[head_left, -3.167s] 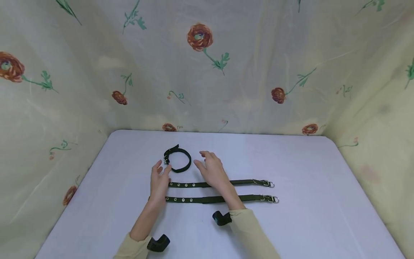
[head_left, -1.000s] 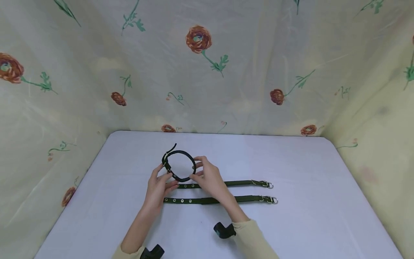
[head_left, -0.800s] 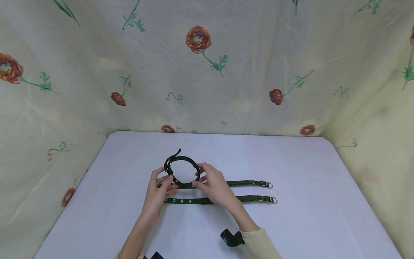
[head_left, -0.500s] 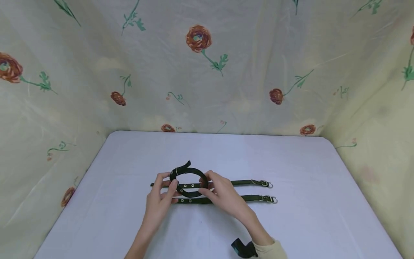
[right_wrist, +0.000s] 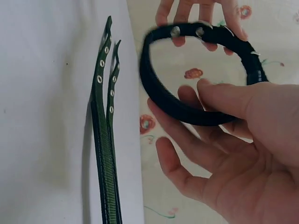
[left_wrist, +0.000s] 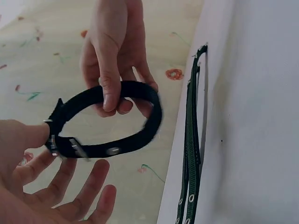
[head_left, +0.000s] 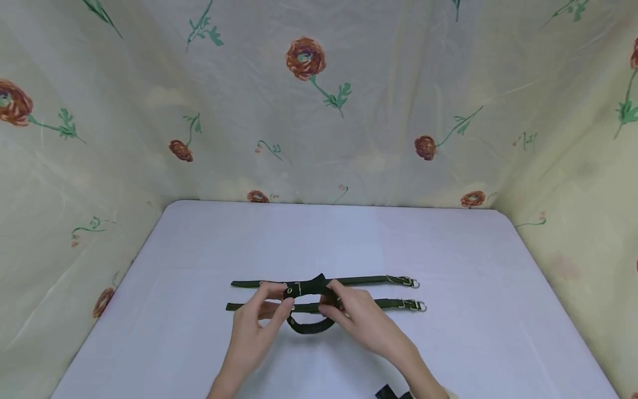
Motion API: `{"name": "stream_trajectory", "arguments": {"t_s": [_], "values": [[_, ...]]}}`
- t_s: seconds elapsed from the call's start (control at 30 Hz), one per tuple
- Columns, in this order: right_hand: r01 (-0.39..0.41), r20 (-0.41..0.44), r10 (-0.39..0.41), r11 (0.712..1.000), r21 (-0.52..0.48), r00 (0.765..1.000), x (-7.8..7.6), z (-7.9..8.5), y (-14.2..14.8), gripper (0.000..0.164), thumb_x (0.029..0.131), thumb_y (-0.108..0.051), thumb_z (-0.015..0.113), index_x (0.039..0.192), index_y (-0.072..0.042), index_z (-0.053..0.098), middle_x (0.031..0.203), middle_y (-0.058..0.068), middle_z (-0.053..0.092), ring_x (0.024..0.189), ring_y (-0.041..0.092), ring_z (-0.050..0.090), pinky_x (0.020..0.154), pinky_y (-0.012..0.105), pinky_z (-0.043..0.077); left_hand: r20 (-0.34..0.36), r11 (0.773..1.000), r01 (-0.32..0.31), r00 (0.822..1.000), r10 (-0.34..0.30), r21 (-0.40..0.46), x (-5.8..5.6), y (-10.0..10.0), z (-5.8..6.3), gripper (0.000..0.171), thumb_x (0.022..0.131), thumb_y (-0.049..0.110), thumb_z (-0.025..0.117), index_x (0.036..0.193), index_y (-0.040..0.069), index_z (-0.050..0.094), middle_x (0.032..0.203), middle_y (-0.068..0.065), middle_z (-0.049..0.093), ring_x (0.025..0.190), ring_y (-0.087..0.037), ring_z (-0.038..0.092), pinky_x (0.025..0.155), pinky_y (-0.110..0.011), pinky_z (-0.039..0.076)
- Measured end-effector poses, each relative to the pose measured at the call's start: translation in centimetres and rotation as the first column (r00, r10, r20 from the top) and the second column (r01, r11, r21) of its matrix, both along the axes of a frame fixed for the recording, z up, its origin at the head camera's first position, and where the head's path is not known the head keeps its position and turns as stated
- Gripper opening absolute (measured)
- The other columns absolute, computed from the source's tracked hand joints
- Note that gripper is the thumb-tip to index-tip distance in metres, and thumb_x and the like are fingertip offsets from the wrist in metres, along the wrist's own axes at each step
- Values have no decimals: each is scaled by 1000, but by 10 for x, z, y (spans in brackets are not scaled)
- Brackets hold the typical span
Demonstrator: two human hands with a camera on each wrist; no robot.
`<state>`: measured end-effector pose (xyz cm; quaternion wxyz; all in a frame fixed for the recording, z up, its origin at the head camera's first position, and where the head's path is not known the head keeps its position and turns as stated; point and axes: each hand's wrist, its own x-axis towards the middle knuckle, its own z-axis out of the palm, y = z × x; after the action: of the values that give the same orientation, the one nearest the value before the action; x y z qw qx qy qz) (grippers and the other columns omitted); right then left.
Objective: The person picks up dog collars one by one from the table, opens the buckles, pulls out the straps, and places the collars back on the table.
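Observation:
A dark green collar (head_left: 310, 328), buckled into a loop, is held up above the table between both hands. My left hand (head_left: 255, 330) pinches it at its buckle end (left_wrist: 55, 144), thumb on one side and fingers behind. Round the opposite side, my right hand (head_left: 371, 324) grips the band between thumb (right_wrist: 224, 98) and fingers. Metal eyelets (right_wrist: 175, 31) show along the strap. Behind and below the loop, two more collars lie flat and unbuckled: the far one (head_left: 359, 280) and the near one (head_left: 386, 303), parallel, with buckles and rings toward the right.
The white table (head_left: 448, 249) has rounded far corners. Pale cloth (head_left: 374, 111) printed with orange flowers hangs behind it and along both sides. A black wrist camera (head_left: 391, 392) shows at the right forearm, near the bottom edge.
Both hands have taken hold of the looped collar, lifted it from behind the flat ones and drawn it nearer and to the right. The loop has tilted. The flat collars stay put.

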<state>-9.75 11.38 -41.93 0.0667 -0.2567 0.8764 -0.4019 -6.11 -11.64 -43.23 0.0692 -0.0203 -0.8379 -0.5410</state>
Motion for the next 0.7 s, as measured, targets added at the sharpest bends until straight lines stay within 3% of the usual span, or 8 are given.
{"name": "stream_trajectory", "arguments": {"t_s": [0.27, 0.47, 0.7], "values": [[-1, -49, 1, 1000, 2, 999, 12, -2, 5, 9, 104, -15, 71, 111, -17, 66, 102, -5, 81, 90, 1, 67, 77, 22, 52, -35, 997, 72, 997, -73, -28, 5, 5, 1, 6, 105, 27, 71, 104, 21, 71, 97, 2, 79, 78, -9, 77, 78, -23, 60], [64, -63, -67, 997, -40, 996, 13, -6, 7, 12, 105, -11, 68, 113, -18, 62, 101, -8, 79, 90, 3, 68, 79, 23, 56, -46, 996, 69, 996, -72, -55, 8, 8, -4, 8, 103, 24, 75, 111, 26, 73, 107, 9, 78, 87, -4, 75, 78, -23, 60], [118, -21, -122, 983, -138, 992, 14, -5, 8, 15, 108, -6, 62, 121, -14, 59, 110, 1, 81, 104, 15, 80, 88, 27, 64, 34, 992, 113, 993, -112, -55, 10, 11, -7, 22, 100, 29, 78, 121, 29, 71, 119, 6, 79, 90, -3, 75, 84, -23, 61]]}}
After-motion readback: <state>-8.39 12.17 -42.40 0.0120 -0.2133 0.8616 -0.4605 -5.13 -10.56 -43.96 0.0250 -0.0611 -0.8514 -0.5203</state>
